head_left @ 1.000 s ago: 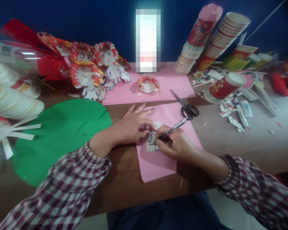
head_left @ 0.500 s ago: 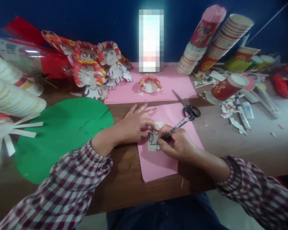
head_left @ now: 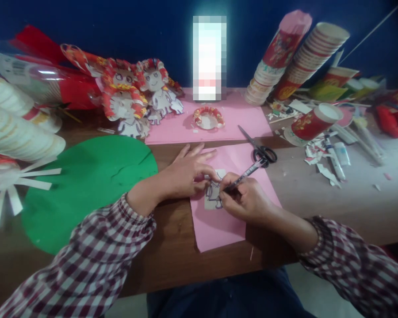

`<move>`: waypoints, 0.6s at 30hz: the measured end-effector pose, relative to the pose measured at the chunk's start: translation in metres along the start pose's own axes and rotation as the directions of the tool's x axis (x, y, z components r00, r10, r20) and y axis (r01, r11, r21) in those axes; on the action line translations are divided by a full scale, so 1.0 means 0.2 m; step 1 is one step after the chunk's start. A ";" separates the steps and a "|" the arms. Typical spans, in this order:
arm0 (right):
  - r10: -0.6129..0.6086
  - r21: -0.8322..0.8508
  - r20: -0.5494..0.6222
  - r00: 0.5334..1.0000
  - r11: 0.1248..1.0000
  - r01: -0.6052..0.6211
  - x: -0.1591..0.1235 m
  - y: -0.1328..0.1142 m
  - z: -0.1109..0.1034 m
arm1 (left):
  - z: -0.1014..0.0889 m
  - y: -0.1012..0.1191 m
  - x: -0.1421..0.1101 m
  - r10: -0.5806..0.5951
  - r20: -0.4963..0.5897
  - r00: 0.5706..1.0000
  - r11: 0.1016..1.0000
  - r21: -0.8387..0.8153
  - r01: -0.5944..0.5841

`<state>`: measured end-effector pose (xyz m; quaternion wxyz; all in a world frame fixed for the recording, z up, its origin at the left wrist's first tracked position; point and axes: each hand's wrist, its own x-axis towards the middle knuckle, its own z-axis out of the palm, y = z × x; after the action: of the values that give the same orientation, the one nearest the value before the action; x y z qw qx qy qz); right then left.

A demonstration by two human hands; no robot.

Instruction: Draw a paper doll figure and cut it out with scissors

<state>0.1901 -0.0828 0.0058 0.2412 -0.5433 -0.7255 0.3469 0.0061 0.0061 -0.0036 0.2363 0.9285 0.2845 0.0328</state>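
A small pale piece of card [head_left: 212, 197] with a dark line drawing lies on a pink paper sheet [head_left: 219, 225] at the table's front. My right hand [head_left: 243, 198] is closed round a dark pen [head_left: 243, 175] whose tip rests on the card. My left hand [head_left: 187, 170] presses on the card's upper left edge, thumb and forefinger pinched at it and the other fingers stretched out flat over the pink sheet.
Black scissors [head_left: 258, 148] lie just beyond the pen. A large green paper disc [head_left: 89, 185] is at the left. A second pink sheet [head_left: 245, 121] bears a red-rimmed ring [head_left: 208, 117]. Paper dolls [head_left: 132, 99], stacked paper cups [head_left: 301, 55], a red cup [head_left: 313, 121] and scraps crowd the back.
The pen and my right hand have shifted slightly over the card. My left hand stays in place on it. The view has drifted a little.
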 end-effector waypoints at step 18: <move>-0.059 -0.017 -0.029 0.998 0.998 0.059 0.00 0.00 0.00 | 0.00 0.01 0.00 0.003 -0.026 1.000 0.999 -0.051 -0.004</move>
<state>0.1900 -0.0819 0.0069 0.2575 -0.5285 -0.7404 0.3259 0.0071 0.0053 -0.0038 0.2562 0.9222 0.2849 0.0524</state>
